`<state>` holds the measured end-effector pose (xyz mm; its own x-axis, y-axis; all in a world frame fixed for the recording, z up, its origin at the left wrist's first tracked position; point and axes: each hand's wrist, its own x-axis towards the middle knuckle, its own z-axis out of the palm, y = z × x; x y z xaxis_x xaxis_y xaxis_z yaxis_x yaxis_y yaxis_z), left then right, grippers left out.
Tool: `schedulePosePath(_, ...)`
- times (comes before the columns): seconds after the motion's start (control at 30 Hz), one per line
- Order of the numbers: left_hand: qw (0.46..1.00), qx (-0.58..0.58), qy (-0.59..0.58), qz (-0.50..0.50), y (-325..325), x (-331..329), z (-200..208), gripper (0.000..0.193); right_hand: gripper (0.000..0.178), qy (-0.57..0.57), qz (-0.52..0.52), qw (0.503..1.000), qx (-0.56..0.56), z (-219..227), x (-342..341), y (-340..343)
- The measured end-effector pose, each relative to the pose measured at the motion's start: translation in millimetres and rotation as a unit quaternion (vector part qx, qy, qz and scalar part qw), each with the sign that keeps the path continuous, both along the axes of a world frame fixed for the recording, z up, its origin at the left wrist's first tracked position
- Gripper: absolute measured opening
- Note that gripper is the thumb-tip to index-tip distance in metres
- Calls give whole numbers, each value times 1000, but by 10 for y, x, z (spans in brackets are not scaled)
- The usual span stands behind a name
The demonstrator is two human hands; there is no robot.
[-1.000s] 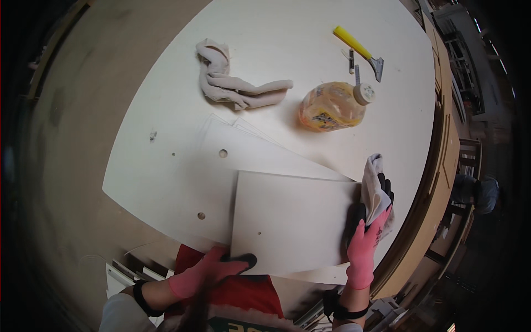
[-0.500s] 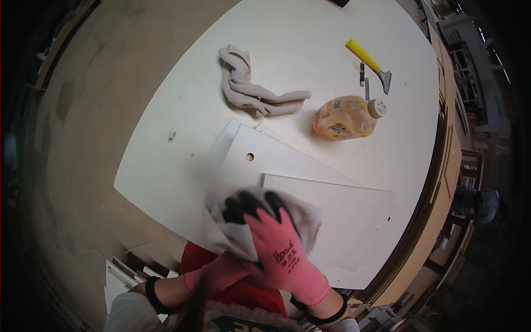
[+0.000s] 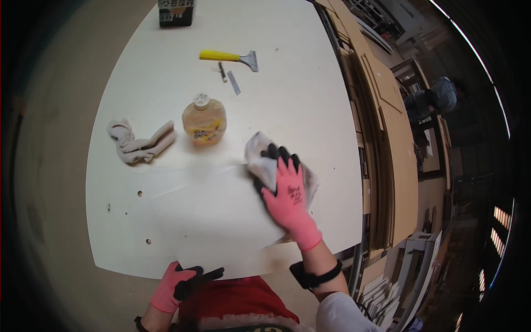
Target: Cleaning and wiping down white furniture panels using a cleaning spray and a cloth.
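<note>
My right hand [image 3: 289,193], in a pink glove with black fingertips, presses a greyish-white cloth [image 3: 259,149] near the right end of a white panel [image 3: 221,221]. The cloth sticks out past the fingers and to the right of the hand. At the panel's near edge is my left hand [image 3: 180,285], gloved alike, its fingers stretched to the right and apart from any cloth. Under the top panel lies another white panel [image 3: 130,216] with round holes at its left. Beyond them stand a clear bottle [image 3: 204,124] of yellowish liquid and a crumpled beige cloth [image 3: 141,145].
A yellow-handled scraper [image 3: 227,56] lies farther back on the white table [image 3: 287,77], beside a small black piece [image 3: 222,72] and a blade strip [image 3: 234,83]. A dark box [image 3: 177,12] stands at the far edge. Brown boards [image 3: 387,138] are stacked at right; a person [image 3: 437,97] is beyond.
My right hand has carried the cloth rightward over the panel. My left hand has come apart from it to the near edge. The view has shifted, and the panels lie turned differently.
</note>
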<state>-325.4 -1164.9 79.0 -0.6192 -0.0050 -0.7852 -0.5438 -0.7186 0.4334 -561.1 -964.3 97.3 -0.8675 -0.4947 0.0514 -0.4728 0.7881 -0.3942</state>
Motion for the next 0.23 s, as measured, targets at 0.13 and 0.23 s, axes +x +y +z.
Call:
schedulePosePath(0.13, 983, 159, 10, 85, 88, -221, 135, 28, 54, 38, -43, 998, 39, -62, 37, 229)
schedulePosePath(0.23, 997, 2, 58, -42, -155, 158, -548, 30, 67, -8, -12, 997, 73, 58, 516, -53)
